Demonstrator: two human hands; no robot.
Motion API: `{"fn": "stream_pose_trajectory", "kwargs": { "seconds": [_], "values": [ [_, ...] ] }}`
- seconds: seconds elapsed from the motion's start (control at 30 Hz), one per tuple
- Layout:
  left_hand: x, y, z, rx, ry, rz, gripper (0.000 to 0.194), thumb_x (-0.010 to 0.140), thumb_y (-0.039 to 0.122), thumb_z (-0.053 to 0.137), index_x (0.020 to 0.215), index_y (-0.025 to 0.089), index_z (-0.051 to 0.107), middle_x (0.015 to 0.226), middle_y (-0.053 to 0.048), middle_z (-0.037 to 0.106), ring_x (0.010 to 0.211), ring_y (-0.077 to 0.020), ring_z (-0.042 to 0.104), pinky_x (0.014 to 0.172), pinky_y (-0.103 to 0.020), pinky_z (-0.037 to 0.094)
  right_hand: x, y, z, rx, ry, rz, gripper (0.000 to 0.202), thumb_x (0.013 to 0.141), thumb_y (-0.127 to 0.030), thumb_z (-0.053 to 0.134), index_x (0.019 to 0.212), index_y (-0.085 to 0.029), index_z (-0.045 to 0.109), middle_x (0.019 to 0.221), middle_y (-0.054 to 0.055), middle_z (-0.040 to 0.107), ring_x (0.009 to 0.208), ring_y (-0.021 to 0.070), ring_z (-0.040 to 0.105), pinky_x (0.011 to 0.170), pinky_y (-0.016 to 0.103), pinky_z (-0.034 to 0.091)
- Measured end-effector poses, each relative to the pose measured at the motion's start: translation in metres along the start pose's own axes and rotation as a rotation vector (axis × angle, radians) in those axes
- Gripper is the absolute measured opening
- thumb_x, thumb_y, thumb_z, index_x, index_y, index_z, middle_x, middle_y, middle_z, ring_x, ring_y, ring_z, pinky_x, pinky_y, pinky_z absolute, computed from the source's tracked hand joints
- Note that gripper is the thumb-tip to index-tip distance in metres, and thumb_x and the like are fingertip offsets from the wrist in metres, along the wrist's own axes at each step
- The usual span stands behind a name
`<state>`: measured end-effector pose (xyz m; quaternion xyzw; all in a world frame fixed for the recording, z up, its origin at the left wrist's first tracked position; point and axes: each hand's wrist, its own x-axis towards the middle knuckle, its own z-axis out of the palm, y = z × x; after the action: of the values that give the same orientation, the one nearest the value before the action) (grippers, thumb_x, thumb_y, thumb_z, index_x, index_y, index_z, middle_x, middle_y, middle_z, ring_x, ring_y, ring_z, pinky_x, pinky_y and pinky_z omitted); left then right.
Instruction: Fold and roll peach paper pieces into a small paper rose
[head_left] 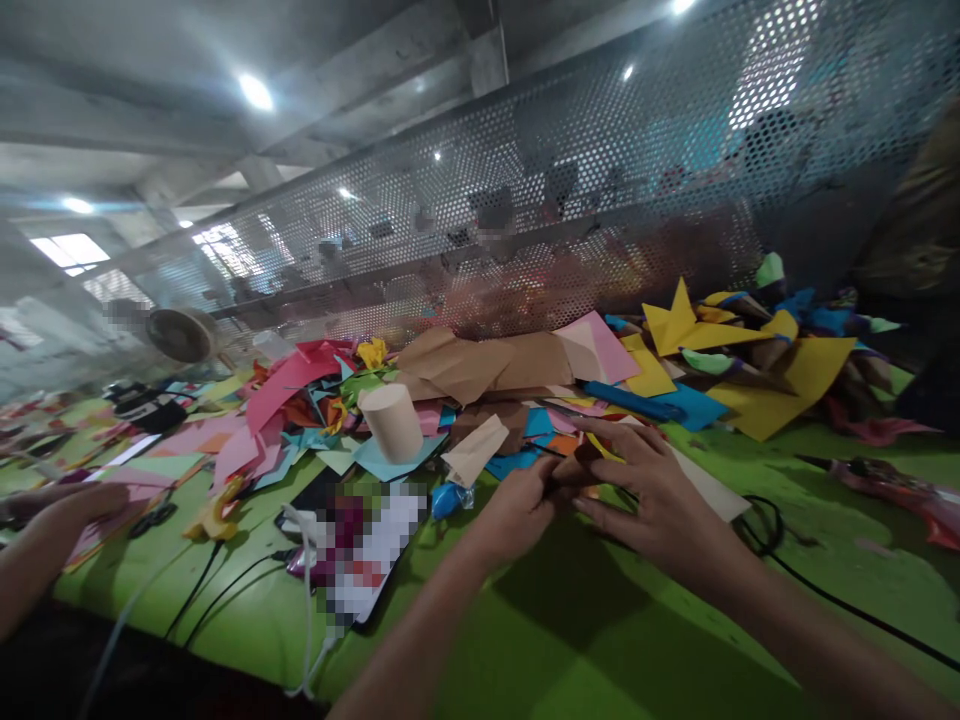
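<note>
A small brown piece of paper (576,468) is between my two hands, above the green tabletop. My left hand (517,512) is closed, its fingers pinching the paper's left side. My right hand (637,490) has its fingers stretched out and apart beside the paper; whether a fingertip touches it is hard to tell. Just left of my left hand are a folded tan paper piece (475,450) and a small blue wrapped item (448,500). A cream cylinder (393,424) stands on light blue paper farther left.
Folded brown paper (480,362) and yellow paper shapes (679,318) pile up along a perforated metal screen (465,230). A phone (386,550) with white cables lies at the front. A black cable (840,600) crosses the right side. Another person's hand (90,500) rests at left.
</note>
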<state>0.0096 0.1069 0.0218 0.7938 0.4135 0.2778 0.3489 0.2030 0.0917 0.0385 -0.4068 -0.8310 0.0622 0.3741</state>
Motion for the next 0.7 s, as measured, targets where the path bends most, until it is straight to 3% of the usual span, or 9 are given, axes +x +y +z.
{"fn": "stream_pose_trajectory", "kwargs": {
  "seconds": [0.27,0.37,0.5,0.57,0.7],
  "values": [
    [-0.002,0.013,0.0,0.185,-0.014,-0.038,0.024,0.09,0.017,0.043,0.106,0.018,0.061,0.102,-0.011,0.07,0.091,-0.0229,0.065,0.085,-0.034,0.05,-0.001,0.0,0.004,0.045,-0.078,0.07,0.019,0.086,-0.038,0.059,0.087,-0.026,0.074,0.142,0.008,0.054,0.125,0.0345,0.049,0.099,0.056,0.044],
    [-0.001,0.011,0.0,0.152,0.003,-0.033,0.022,0.094,0.027,0.044,0.108,0.019,0.059,0.104,-0.01,0.069,0.095,-0.0233,0.064,0.085,-0.033,0.049,0.0,0.003,0.001,0.064,-0.065,0.049,0.02,0.087,-0.04,0.059,0.093,-0.027,0.074,0.142,0.008,0.053,0.125,0.0344,0.05,0.1,0.055,0.044],
    [0.002,-0.001,-0.006,0.107,0.178,-0.086,0.027,0.097,0.039,0.042,0.11,0.02,0.055,0.101,-0.008,0.067,0.095,-0.0224,0.061,0.083,-0.032,0.047,0.001,0.009,-0.006,0.174,0.097,0.138,0.032,0.087,-0.047,0.061,0.112,-0.03,0.07,0.137,0.009,0.055,0.126,0.0326,0.051,0.105,0.052,0.042],
    [0.002,-0.01,-0.012,0.117,0.289,-0.124,0.026,0.097,0.041,0.04,0.098,0.02,0.056,0.092,-0.005,0.065,0.088,-0.0204,0.059,0.08,-0.031,0.046,0.001,0.01,-0.008,0.218,0.145,0.201,0.033,0.086,-0.05,0.061,0.113,-0.031,0.069,0.133,0.008,0.056,0.125,0.0318,0.052,0.106,0.051,0.041],
    [0.003,-0.023,-0.025,0.163,0.409,-0.162,0.033,0.096,0.041,0.042,0.072,0.02,0.049,0.074,0.0,0.058,0.075,-0.0168,0.054,0.073,-0.027,0.042,0.0,0.008,-0.009,0.216,0.112,0.223,0.032,0.087,-0.048,0.062,0.114,-0.032,0.068,0.134,0.008,0.055,0.126,0.0313,0.051,0.108,0.052,0.038]
  ]
}}
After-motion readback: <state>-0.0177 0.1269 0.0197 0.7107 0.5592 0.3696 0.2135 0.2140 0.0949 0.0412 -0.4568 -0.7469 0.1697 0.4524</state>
